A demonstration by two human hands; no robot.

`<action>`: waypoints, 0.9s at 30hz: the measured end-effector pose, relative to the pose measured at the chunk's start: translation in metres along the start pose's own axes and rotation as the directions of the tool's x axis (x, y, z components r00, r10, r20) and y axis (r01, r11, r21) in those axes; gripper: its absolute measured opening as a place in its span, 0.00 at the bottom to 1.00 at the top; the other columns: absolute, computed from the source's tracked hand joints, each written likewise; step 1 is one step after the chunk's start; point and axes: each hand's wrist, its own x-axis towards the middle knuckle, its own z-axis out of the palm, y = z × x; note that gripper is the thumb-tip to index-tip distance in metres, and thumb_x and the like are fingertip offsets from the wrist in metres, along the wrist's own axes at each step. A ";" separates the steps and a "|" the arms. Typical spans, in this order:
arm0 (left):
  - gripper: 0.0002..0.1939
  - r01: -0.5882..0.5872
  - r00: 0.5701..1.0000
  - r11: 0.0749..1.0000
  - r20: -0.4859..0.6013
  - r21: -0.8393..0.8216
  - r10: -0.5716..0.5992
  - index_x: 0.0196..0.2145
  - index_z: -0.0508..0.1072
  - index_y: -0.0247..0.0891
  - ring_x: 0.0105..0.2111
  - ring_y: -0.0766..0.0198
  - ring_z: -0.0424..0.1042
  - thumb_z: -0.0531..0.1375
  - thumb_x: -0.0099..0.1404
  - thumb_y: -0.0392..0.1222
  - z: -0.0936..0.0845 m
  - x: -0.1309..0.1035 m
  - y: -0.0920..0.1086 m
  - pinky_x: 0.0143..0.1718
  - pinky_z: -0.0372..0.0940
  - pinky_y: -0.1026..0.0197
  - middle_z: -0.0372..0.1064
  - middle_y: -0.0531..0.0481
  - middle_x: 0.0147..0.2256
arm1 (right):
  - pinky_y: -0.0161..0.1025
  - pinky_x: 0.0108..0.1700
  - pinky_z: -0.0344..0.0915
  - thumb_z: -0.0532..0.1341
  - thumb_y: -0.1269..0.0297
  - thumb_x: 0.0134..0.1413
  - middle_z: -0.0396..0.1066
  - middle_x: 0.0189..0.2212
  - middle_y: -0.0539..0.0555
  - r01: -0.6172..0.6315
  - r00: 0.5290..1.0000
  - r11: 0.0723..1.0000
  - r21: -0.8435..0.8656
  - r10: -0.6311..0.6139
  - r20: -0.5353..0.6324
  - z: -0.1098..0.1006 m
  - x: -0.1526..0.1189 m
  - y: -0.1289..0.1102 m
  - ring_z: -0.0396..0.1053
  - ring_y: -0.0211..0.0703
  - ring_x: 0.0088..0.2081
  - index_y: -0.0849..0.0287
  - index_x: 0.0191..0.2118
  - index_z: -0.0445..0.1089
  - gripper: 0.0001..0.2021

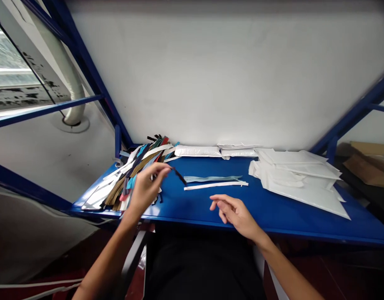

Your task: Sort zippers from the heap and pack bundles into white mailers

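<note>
Between the thumb and fingers of my left hand [151, 183] is the end of a short black zipper [178, 175], which slants down to the right above the table. My right hand [234, 212] hovers near the table's front edge, fingers loosely bent and apart, holding nothing. Ahead of it a light blue zipper [210, 179] lies flat, with a white zipper [215, 186] just in front, roughly parallel. Beside and behind my left hand spreads a heap of zippers [129, 173] in many colours, partly hidden by that hand.
White plastic mailing bags [298, 179] are piled on the right of the blue table [188, 210]. Two white wrapped packets [198, 151] lie along the back wall. Blue metal frame bars [94, 83] rise on both sides. Brown cardboard [370, 166] sits at the far right.
</note>
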 end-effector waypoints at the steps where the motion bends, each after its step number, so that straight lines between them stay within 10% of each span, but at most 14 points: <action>1: 0.15 0.022 0.995 0.995 0.095 -0.102 -0.012 0.42 0.80 0.40 0.34 0.61 0.77 0.61 0.75 0.53 0.013 -0.009 0.013 0.38 0.71 0.61 0.79 0.49 0.37 | 0.34 0.24 0.63 0.62 0.45 0.73 0.79 0.44 0.57 -0.032 0.999 0.996 0.083 0.029 0.036 0.006 0.000 0.000 0.66 0.33 0.24 0.54 0.62 0.75 0.23; 5: 0.17 0.165 0.936 0.937 0.347 -0.309 -0.051 0.40 0.80 0.37 0.28 0.65 0.74 0.61 0.76 0.54 0.059 -0.035 0.034 0.32 0.68 0.63 0.78 0.49 0.35 | 0.30 0.18 0.55 0.73 0.47 0.61 0.76 0.44 0.56 -0.094 0.993 0.968 0.233 0.073 0.097 0.021 0.000 0.002 0.65 0.31 0.23 0.51 0.69 0.66 0.36; 9: 0.18 0.183 0.880 0.938 0.474 -0.295 -0.023 0.40 0.79 0.36 0.26 0.67 0.71 0.60 0.77 0.55 0.082 -0.044 0.021 0.31 0.66 0.64 0.78 0.48 0.36 | 0.30 0.17 0.51 0.68 0.44 0.66 0.76 0.37 0.54 -0.027 1.000 0.958 0.286 0.027 0.007 0.024 0.000 0.009 0.63 0.30 0.20 0.56 0.58 0.74 0.24; 17: 0.15 0.049 0.752 0.951 0.638 -0.306 0.167 0.43 0.80 0.38 0.43 0.59 0.77 0.61 0.78 0.52 0.088 -0.047 0.009 0.43 0.67 0.62 0.80 0.45 0.44 | 0.31 0.20 0.53 0.66 0.42 0.67 0.68 0.23 0.44 -0.039 0.962 0.992 0.119 0.069 -0.264 0.010 0.008 0.025 0.60 0.30 0.16 0.57 0.35 0.66 0.22; 23: 0.16 0.035 0.633 0.962 0.750 -0.272 0.189 0.44 0.80 0.40 0.46 0.57 0.78 0.59 0.79 0.53 0.083 -0.046 0.012 0.51 0.67 0.58 0.80 0.45 0.47 | 0.33 0.20 0.52 0.64 0.43 0.69 0.69 0.26 0.45 -0.053 0.979 0.995 0.081 0.068 -0.195 0.005 0.012 0.027 0.60 0.31 0.16 0.56 0.43 0.71 0.19; 27: 0.21 0.073 0.699 0.962 0.701 -0.263 0.139 0.59 0.74 0.44 0.44 0.58 0.76 0.61 0.77 0.57 0.083 -0.047 0.012 0.47 0.69 0.58 0.76 0.44 0.52 | 0.36 0.26 0.55 0.63 0.50 0.71 0.65 0.22 0.45 0.045 0.982 0.974 -0.220 -0.083 -0.168 0.011 0.004 0.021 0.59 0.35 0.21 0.56 0.37 0.70 0.15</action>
